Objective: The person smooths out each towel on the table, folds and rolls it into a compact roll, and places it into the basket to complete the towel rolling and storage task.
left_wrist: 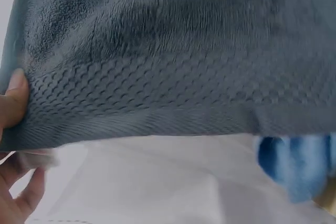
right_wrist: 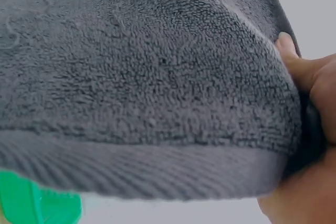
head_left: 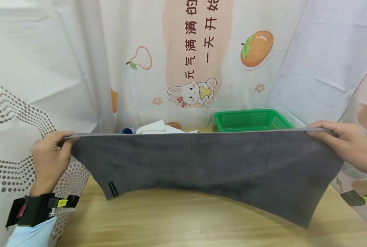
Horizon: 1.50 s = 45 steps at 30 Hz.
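Note:
A dark grey towel [head_left: 202,161] is stretched sideways between both hands, its upper edge taut and its lower edge hanging over the table. The left hand [head_left: 52,154] pinches the upper left corner between thumb and fingers. At the opposite end the right hand [head_left: 343,144] grips the upper right corner. A small black label shows near the towel's lower left corner. In the left wrist view, the towel [left_wrist: 173,66] has a textured woven band along its border. The right wrist view shows the thumb pressed on the fluffy towel [right_wrist: 147,77] near its edge.
Behind the towel, a green plastic basket [head_left: 251,115] stands at the back right of the wooden table [head_left: 177,219]. White cloth [head_left: 155,128] and a rolled blue cloth [head_left: 127,131] lie at the back, partly hidden. A printed curtain [head_left: 134,27] hangs behind.

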{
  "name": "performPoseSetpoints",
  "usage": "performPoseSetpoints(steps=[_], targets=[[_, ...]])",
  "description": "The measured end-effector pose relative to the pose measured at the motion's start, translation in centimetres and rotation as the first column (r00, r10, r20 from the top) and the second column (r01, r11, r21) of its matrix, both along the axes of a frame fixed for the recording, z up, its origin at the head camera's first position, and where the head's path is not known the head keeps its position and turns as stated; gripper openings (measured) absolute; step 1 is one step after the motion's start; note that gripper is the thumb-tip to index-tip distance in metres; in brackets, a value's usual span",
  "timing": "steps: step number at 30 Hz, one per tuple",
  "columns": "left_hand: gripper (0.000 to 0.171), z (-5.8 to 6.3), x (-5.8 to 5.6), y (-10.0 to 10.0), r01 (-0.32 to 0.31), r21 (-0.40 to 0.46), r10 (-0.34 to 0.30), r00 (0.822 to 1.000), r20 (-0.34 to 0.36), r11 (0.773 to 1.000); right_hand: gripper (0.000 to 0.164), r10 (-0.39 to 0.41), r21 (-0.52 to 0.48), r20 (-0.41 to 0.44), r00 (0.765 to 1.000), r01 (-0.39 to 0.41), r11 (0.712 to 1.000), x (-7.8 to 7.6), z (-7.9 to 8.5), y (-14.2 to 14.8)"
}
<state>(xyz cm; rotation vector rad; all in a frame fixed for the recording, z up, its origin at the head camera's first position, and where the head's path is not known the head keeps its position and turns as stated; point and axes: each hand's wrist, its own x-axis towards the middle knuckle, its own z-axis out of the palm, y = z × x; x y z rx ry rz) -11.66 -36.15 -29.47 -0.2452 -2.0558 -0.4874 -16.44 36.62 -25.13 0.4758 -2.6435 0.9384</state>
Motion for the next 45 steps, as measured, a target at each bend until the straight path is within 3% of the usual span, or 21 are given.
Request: performPoseSetpoints(steps=[4, 7, 10, 13, 15, 19, 24, 27, 31, 34, 38, 40, 42, 43, 45], targets=[[0.013, 1.5, 0.8, -0.4, -0.018, 0.078, 0.021, 0.999, -0.045, 0.997, 0.014, -0.002, -0.111, 0.002, 1.0, 0.002, 0.994, 0.5, 0.6, 0.3], [0.013, 2.3, 1.5, -0.5, -0.021, 0.055, 0.022, 0.999, -0.028, 0.998, 0.015, 0.018, -0.153, 0.032, 0.999, -0.013, 0.988, 0.1, 0.5, 0.4], [0.014, 1.9, 1.4, -0.3, 0.003, -0.011, -0.002, 1.0, 0.014, 1.0, 0.019, 0.026, -0.13, 0.105, 0.994, -0.012, 0.991, -1.1, -0.4, 0.3], [0.016, -0.2, 0.3, -0.2, 0.034, -0.088, -0.027, 0.996, 0.081, 0.996, 0.02, 0.044, -0.05, 0.129, 0.991, -0.038, 0.998, -3.0, -2.4, 0.1], [0.019, -2.0, -0.6, -0.2, 0.048, -0.134, -0.03, 0.99, 0.135, 0.99, 0.018, 0.06, 0.022, 0.096, 0.994, -0.062, 0.998, -4.4, -4.2, -0.1], [0.022, -6.3, -2.8, -0.7, 0.098, -0.145, -0.057, 0.963, 0.263, 0.985, 0.02, 0.118, 0.121, 0.096, 0.988, -0.129, 0.984, -6.9, -8.5, -0.7], [0.026, -9.2, -4.0, -1.9, 0.205, -0.23, -0.107, 0.92, 0.377, 0.951, 0.026, 0.194, 0.199, 0.089, 0.977, -0.208, 0.958, -6.8, -11.6, -0.6], [0.031, -10.3, -3.3, -2.9, 0.306, -0.274, -0.166, 0.884, 0.436, 0.912, 0.034, 0.31, 0.198, 0.065, 0.948, -0.317, 0.927, -5.6, -12.9, 0.0], [0.034, -12.1, -1.5, -4.0, 0.43, -0.248, -0.277, 0.834, 0.477, 0.868, 0.048, 0.502, 0.123, 0.065, 0.863, -0.506, 0.854, -3.4, -15.9, 1.3], [0.024, -13.8, -0.2, -4.3, 0.504, -0.214, -0.355, 0.797, 0.489, 0.837, 0.056, 0.577, 0.133, 0.047, 0.815, -0.578, 0.805, -1.4, -18.7, 2.2], [0.031, -16.1, 0.5, -4.2, 0.573, -0.213, -0.396, 0.746, 0.535, 0.791, 0.06, 0.568, 0.239, -0.009, 0.823, -0.55, 0.801, 0.0, -22.1, 2.2], [0.042, -16.8, 0.6, -3.9, 0.599, -0.212, -0.385, 0.707, 0.594, 0.772, 0.059, 0.543, 0.292, -0.024, 0.839, -0.514, 0.807, 0.4, -23.3, 2.2], [0.038, -17.2, 0.7, -3.6, 0.613, -0.187, -0.337, 0.634, 0.696, 0.767, 0.054, 0.521, 0.327, 0.008, 0.853, -0.495, 0.805, 0.8, -23.9, 2.3], [0.032, -17.2, 0.7, -3.5, 0.618, -0.164, -0.313, 0.587, 0.746, 0.768, 0.048, 0.502, 0.335, 0.052, 0.863, -0.489, 0.805, 1.0, -24.0, 2.4], [0.018, -17.1, 0.5, -3.4, 0.607, -0.134, -0.269, 0.525, 0.807, 0.783, 0.036, 0.453, 0.363, 0.144, 0.88, -0.473, 0.803, 1.1, -23.7, 2.2]])
